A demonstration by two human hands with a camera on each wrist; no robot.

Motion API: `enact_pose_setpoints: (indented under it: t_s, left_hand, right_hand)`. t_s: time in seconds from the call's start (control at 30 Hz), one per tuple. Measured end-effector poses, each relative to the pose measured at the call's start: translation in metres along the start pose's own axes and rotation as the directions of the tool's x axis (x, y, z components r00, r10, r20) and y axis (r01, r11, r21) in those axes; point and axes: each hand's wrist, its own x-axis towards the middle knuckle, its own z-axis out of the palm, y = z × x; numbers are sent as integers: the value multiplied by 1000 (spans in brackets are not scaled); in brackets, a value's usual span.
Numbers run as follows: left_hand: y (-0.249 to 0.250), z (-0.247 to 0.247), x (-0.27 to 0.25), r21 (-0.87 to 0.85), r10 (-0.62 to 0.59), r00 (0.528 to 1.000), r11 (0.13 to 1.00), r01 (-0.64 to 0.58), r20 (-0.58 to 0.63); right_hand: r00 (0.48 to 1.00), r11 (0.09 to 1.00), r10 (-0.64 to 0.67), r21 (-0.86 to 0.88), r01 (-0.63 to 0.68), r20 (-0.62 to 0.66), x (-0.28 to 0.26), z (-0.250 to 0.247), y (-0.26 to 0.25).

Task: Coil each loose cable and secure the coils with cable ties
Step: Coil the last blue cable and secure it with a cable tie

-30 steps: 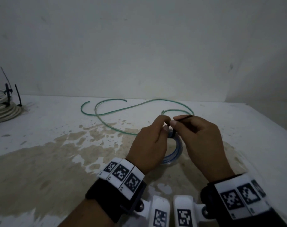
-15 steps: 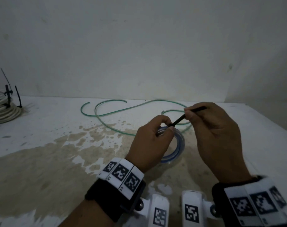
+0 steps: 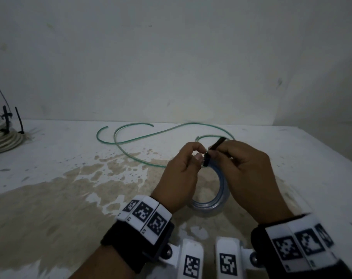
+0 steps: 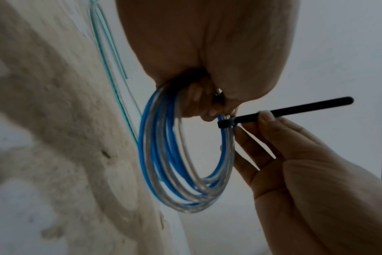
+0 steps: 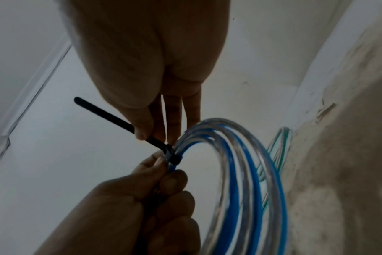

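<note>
Your left hand [image 3: 181, 174] pinches the top of the blue coil [image 4: 185, 163] between curled fingers and thumb, holding it upright over the stained table [image 3: 70, 198]; the black cable tie [image 4: 273, 113] is cinched round the strands just beside that pinch, its head against the coil; your right hand [image 3: 245, 174] holds the tie's free tail, thumb pressed on it, the other fingers lying nearly straight beside the coil; the loose green cable [image 3: 151, 133] lies uncoiled on the table behind your hands; a white coil [image 3: 0, 135] carrying black ties [image 3: 19, 121] sits well apart at the far left.
</note>
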Motion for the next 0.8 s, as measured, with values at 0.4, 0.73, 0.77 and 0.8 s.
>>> enact_pose_setpoints:
  t_s: [0.4, 0.73, 0.77, 0.8]
  left_hand:
    - [12, 9, -8, 122, 126, 992, 984, -128, 22]
    - [29, -6, -6, -274, -319, 936, 896, 348, 146]
    - [30, -8, -7, -282, -329, 933, 890, 357, 143]
    - [31, -11, -8, -288, -333, 933, 888, 359, 137]
  right_hand:
    - [991, 1000, -12, -7, 11, -132, 3, -7, -6]
    - [901, 920, 331, 118, -374, 280, 2, -7, 4]
    - [899, 917, 325, 136, -376, 293, 3, -8, 1]
    - [895, 903, 335, 171, -395, 295, 3, -8, -1]
